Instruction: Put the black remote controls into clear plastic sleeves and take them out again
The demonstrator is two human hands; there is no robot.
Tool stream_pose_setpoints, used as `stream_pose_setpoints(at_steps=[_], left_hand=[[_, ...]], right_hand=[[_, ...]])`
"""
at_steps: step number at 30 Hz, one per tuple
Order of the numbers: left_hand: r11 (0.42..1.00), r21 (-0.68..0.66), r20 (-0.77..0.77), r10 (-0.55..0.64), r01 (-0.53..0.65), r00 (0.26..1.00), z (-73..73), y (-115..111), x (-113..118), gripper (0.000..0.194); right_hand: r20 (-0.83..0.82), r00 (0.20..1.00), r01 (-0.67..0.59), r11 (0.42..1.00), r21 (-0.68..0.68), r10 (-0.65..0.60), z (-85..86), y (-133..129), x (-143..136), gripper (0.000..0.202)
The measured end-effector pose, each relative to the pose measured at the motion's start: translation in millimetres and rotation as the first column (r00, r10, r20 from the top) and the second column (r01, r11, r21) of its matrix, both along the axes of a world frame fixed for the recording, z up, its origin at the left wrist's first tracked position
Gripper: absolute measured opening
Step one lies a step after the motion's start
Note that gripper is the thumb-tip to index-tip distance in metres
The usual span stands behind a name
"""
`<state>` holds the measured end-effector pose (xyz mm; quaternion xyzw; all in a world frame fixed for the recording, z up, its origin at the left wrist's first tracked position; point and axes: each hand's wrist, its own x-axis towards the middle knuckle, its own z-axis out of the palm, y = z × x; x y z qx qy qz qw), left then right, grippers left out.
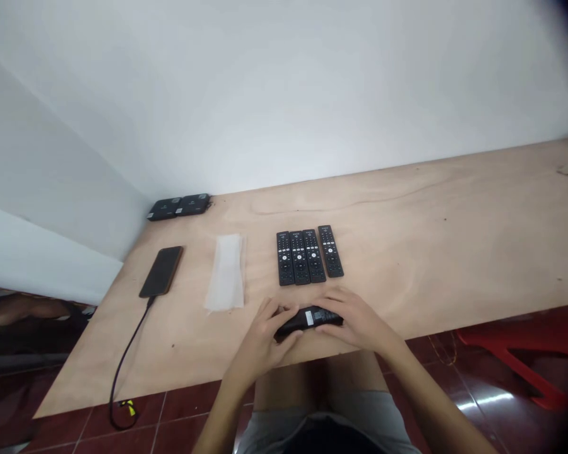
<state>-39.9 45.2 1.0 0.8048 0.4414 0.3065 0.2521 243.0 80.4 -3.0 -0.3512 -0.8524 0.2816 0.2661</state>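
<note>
Left hand [267, 333] and right hand [355, 318] pinch opposite ends of one black plastic remote [308, 319], long axis roughly parallel to the table's [208, 359] near edge; neither hand is nearer. Beyond: two black boxes at the far-left corner, one phone, white translucent sleeves (uncountable), four black remotes.

Black remote [308, 319] (white label showing), lying crosswise between both hands near the wooden table's [407, 252] front edge.

no text is legible: the white label [309, 318] on the held black device [291, 325], the print [296, 234] on the remotes [300, 271] and black boxes [165, 209] are too small.
</note>
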Motion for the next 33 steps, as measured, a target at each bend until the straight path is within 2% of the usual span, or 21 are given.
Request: stream_pose_setpoints(at_steps=[7, 10, 13, 17, 20, 22, 24, 27, 31, 33], left_hand=[[0.999, -0.034, 0.014, 0.019, -0.019, 1.0, 1.4, -2, 2, 0.044], [0.997, -0.001, 0.042, 0.072, -0.072, 0.997, 1.3, -5, -5, 0.039], [0.968, 0.142, 0.037, 0.202, -0.206, 0.979, 0.3, -6, -28, 0.046], [0.861, 0.355, -0.128, 0.431, -0.365, 0.893, 0.9, -2, -73, 0.05], [0.816, 0.441, -0.253, 0.512, -0.374, 0.821, 2.6, 2, -97, 0.035], [0.799, 0.48, -0.257, 0.523, -0.363, 0.813, 3.3, 3, -104, 0.02], [0.789, 0.49, -0.22, 0.524, -0.371, 0.823, 3.5, 2, -102, 0.012], [0.81, 0.432, -0.146, 0.496, -0.396, 0.856, 2.7, -4, -83, 0.01], [0.873, 0.255, -0.053, 0.441, -0.415, 0.896, 0.4, -18, -36, 0.011], [0.909, 0.172, -0.065, 0.396, -0.381, 0.916, -0.4, -26, -12, 0.014]], right_hand=[[-0.117, 0.993, 0.026, 0.999, -0.023, -0.029, 2.5, -1, 1, 0.037], [-0.167, 0.985, 0.022, 0.998, -0.057, -0.031, 1.5, -1, 4, 0.03], [-0.171, 0.982, 0.068, 0.994, -0.08, -0.081, -1.2, -1, 9, 0.027], [-0.134, 0.977, 0.155, 0.984, -0.083, -0.165, -5.4, -2, 17, 0.024], [-0.148, 0.972, 0.175, 0.982, -0.063, -0.183, -7.7, 0, 23, 0.023], [-0.162, 0.963, 0.209, 0.977, -0.047, -0.214, -8.7, 1, 26, 0.02], [-0.155, 0.956, 0.25, 0.968, -0.023, -0.251, -9.1, 1, 30, 0.019], [-0.102, 0.953, 0.291, 0.956, 0.033, -0.287, -10.0, -1, 37, 0.022], [-0.055, 0.939, 0.344, 0.933, 0.104, -0.34, -14.5, -4, 51, 0.028], [-0.034, 0.941, 0.339, 0.932, 0.127, -0.338, -17.1, -5, 58, 0.044]])
